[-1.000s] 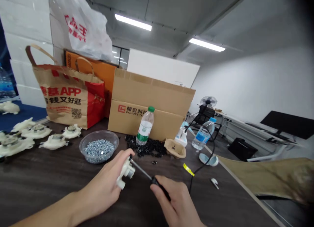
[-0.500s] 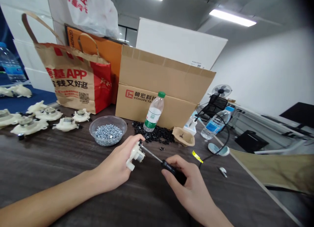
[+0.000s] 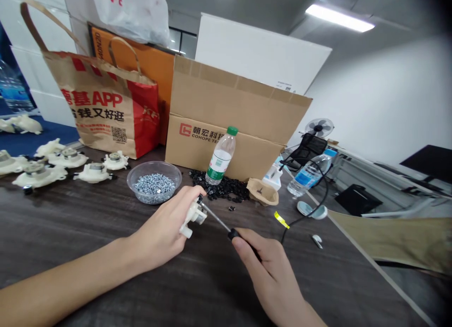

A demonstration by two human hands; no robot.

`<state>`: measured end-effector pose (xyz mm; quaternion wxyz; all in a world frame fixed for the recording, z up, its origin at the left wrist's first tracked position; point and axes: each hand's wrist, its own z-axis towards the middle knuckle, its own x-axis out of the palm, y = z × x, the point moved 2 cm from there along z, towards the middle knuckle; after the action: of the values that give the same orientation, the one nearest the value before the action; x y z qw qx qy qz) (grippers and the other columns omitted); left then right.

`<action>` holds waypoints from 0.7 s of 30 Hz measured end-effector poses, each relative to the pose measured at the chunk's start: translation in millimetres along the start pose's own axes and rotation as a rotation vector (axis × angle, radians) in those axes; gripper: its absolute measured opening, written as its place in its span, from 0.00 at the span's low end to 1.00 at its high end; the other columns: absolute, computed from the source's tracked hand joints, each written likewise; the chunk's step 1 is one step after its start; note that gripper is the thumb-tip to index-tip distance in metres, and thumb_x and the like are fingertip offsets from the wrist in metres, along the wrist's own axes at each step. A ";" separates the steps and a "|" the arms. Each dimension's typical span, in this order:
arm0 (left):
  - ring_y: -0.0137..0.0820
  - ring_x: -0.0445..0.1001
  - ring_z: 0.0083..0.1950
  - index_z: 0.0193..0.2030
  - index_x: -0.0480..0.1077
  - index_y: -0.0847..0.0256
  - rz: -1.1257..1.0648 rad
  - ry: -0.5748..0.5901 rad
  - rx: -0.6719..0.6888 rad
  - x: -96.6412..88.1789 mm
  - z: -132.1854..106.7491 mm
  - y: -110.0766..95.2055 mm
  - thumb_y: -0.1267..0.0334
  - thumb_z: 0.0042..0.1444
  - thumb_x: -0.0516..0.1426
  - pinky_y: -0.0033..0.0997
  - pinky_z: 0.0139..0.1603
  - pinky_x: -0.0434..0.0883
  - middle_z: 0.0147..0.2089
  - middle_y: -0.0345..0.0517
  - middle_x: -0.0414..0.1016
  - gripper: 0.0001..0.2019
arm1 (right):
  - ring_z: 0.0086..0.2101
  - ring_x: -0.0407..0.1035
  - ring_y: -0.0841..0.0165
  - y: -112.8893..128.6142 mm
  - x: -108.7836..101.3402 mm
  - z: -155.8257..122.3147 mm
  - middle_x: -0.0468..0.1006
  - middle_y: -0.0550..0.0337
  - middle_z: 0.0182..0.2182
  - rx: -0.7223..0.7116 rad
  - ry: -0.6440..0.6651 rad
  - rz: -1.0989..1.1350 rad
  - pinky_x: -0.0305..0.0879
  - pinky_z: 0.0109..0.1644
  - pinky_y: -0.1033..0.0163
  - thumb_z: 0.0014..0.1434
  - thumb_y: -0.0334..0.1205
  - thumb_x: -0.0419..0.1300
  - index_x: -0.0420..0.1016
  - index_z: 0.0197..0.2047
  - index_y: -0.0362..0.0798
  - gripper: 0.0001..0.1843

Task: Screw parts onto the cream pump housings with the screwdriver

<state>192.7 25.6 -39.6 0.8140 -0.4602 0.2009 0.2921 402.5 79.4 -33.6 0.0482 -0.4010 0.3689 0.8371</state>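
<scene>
Your left hand [image 3: 164, 235] grips the white part [image 3: 193, 215], your right hand [image 3: 268, 268] clenches the screwdriver [image 3: 217, 219] seated in it (fastening apparently unfinished; spare screws [image 3: 155, 182] nearby).

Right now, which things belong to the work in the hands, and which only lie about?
In use: white plastic part in the left hand; screwdriver in the right hand; bowl of screws nearby.
Lying about: green-capped bottle, cardboard box, paper bag, blue-capped bottle.

Matt cream plastic part [image 3: 193, 216], shiny metal screwdriver shaft [image 3: 216, 219], dark wood-grain table [image 3: 88, 223].
</scene>
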 end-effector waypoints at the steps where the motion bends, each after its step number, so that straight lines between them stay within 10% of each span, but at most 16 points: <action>1: 0.31 0.64 0.51 0.59 0.52 0.51 0.000 -0.008 0.008 -0.1 -0.4 0.1 0.87 0.39 0.47 0.31 0.54 0.63 0.52 0.41 0.62 0.40 | 0.19 0.57 0.72 -0.3 2.7 0.6 0.63 0.67 0.18 0.113 0.047 0.102 0.51 0.22 0.66 0.66 0.47 0.49 0.71 0.31 0.48 0.18; 5: 0.30 0.66 0.44 0.60 0.52 0.51 -0.110 -0.005 -0.057 5.6 -2.0 3.8 0.86 0.41 0.49 0.30 0.48 0.65 0.46 0.39 0.64 0.40 | 0.18 0.55 0.73 -2.5 8.7 4.6 0.59 0.70 0.16 0.288 0.135 0.281 0.53 0.23 0.66 0.65 0.53 0.49 0.69 0.27 0.48 0.21; 10: 0.29 0.65 0.39 0.61 0.50 0.50 -0.340 0.027 -0.179 15.1 -2.3 7.2 0.83 0.47 0.50 0.29 0.43 0.67 0.43 0.38 0.65 0.36 | 0.29 0.71 0.66 -8.2 1.3 8.0 0.77 0.62 0.30 0.021 -0.042 -0.042 0.66 0.33 0.63 0.60 0.41 0.59 0.71 0.38 0.50 0.04; 15: 0.30 0.66 0.43 0.61 0.51 0.52 -0.292 0.072 -0.179 5.0 -0.7 -4.0 0.82 0.48 0.50 0.33 0.49 0.66 0.45 0.41 0.66 0.34 | 0.24 0.68 0.68 -7.5 -1.8 -0.7 0.74 0.58 0.28 -0.413 -0.132 -0.417 0.64 0.26 0.63 0.63 0.31 0.55 0.67 0.53 0.44 0.14; 21: 0.29 0.65 0.41 0.59 0.52 0.54 -0.211 0.091 -0.167 -0.6 -1.2 -11.4 0.84 0.45 0.49 0.31 0.47 0.66 0.44 0.40 0.65 0.35 | 0.22 0.66 0.69 -1.5 -2.1 -3.9 0.72 0.60 0.26 -0.408 -0.113 -0.441 0.58 0.23 0.63 0.63 0.31 0.54 0.68 0.47 0.44 0.09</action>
<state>199.8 19.7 -32.7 0.7890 -0.5578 0.1629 0.1994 407.0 78.4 -34.5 0.1677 -0.4258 0.0937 0.8842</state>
